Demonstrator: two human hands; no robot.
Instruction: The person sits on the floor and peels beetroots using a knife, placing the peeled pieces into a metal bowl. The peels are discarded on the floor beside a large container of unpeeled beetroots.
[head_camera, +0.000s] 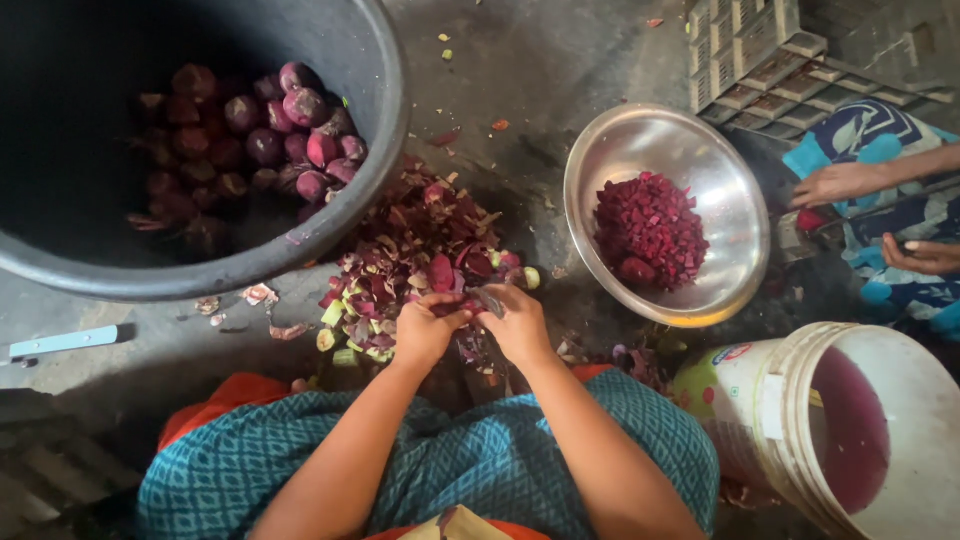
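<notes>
My left hand (428, 328) and my right hand (516, 322) meet low in the middle of the view, both closed around a small purple-red beetroot piece (452, 307). A dark blade (489, 301) shows between the fingers of my right hand. Just beyond the hands lies a heap of beetroot peelings and trimmed ends (418, 250) on the grey floor. My knees, in teal patterned cloth, fill the bottom of the view.
A big dark tub (330, 225) at upper left holds whole beetroots (255, 135). A steel bowl (735, 195) on the right holds chopped beetroot (650, 228). A white bucket (880, 490) with red liquid stands at lower right. Another person's hands (845, 183) work at the right edge, by a grey crate (745, 50).
</notes>
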